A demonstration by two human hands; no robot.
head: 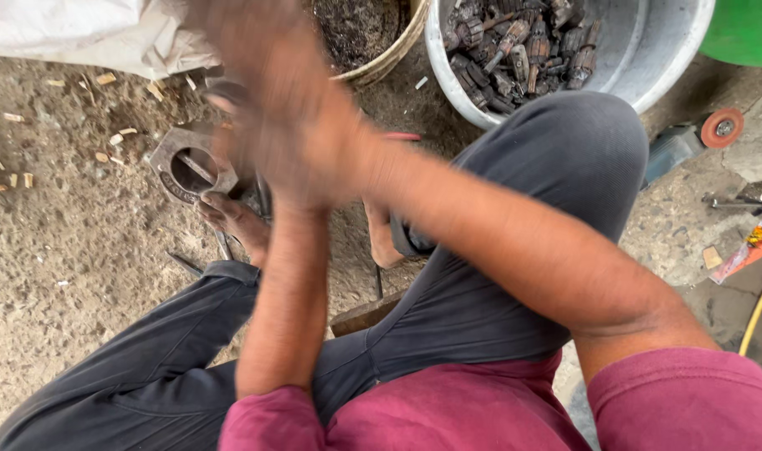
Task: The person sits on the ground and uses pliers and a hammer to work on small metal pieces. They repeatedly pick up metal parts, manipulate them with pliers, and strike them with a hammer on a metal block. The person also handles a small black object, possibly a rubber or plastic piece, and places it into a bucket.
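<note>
Both hands are raised together in front of the chest and are strongly blurred; the left hand (293,179) and the right hand (268,79) seem pressed one against the other, but the blur hides the fingers, so I cannot tell if either grip is clenched, released or holding something; a small dark shape shows at the left edge of the blur, and what it is cannot be told.

Just behind the hands, on the ground, lies a flat grey metal plate with a round hole in the middle (189,167); a thin metal strip crosses the hole; the plate lies apart from the hands, below them, and the toes of a bare foot (239,224) rest just beside its lower edge; a second bare foot (382,238) shows near the bent knee.

The person sits low, with dark grey trousers (498,250) and a maroon shirt (481,409); the earth floor (72,250) is rough and carries small pale wood chips.

Farther out, at the top, a round grey metal basin (648,50) holds many dark, greasy motor parts (518,46); beside it stands a pale bucket with dark dust inside (389,54); a white sack (80,29) lies at the top left; a green rounded container (748,29) is at the top right; near the right edge lie a grinder with an orange disc (698,138) and a yellow hose (761,309).
</note>
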